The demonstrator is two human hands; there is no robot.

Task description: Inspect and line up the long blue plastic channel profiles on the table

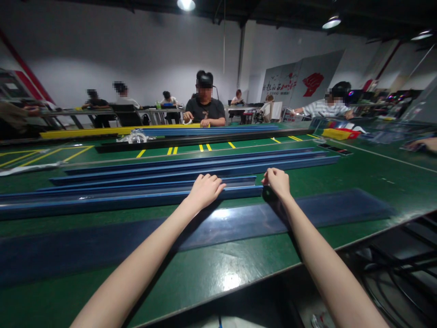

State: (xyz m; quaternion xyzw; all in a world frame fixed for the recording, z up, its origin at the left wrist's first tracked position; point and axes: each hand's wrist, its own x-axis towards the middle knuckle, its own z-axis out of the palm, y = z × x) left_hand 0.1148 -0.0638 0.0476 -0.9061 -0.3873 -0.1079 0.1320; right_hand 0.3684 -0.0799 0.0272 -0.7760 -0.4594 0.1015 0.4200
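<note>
A long blue channel (pixel 112 200) lies across the green table (pixel 211 269) in front of me. My left hand (pixel 205 189) rests on top of it near its right end, fingers curled over its far edge. My right hand (pixel 278 181) is closed at the channel's right end, fingers bent around the tip. Nearer to me, a long flat dark blue strip (pixel 239 223) lies along the table under both forearms.
Several more blue channels (pixel 191 168) lie in rows behind the near one. A black rail (pixel 205 139), a yellow rail (pixel 88 132) and crumpled plastic (pixel 134 135) lie farther back. A seated person (pixel 205 107) faces me across the table; others sit at the sides and behind.
</note>
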